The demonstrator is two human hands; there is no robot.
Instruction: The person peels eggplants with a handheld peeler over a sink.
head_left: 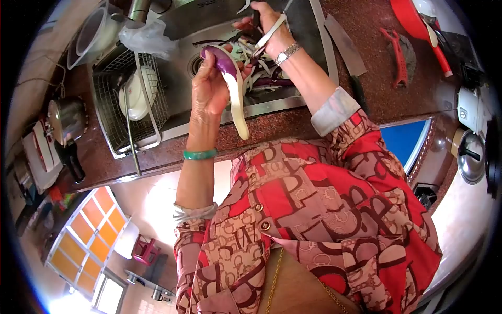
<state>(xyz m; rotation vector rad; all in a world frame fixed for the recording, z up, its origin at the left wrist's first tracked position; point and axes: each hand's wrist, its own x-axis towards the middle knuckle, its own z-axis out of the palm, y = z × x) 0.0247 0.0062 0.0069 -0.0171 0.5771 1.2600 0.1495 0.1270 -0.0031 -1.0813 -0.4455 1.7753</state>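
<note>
My left hand (208, 86), closed, grips a long eggplant (226, 64) over the sink (266, 108). Purple skin covers its upper end, while the lower length is pale and peeled. Just to the right is my right hand (273, 31), its fingers curled around something dark and mostly hidden. A pale strip of peel (271, 35) lies across the back of that hand. Below both hands, several purple and white peel strips (269, 82) are scattered in the sink, partly covering its bottom.
A wire dish rack (112, 78) with a white bowl (140, 97) stands left of the sink. A clear plastic bag (149, 39) hangs near the faucet (138, 10). On the right counter lie a broad flat blade (345, 44) and a red-handled tool (400, 57).
</note>
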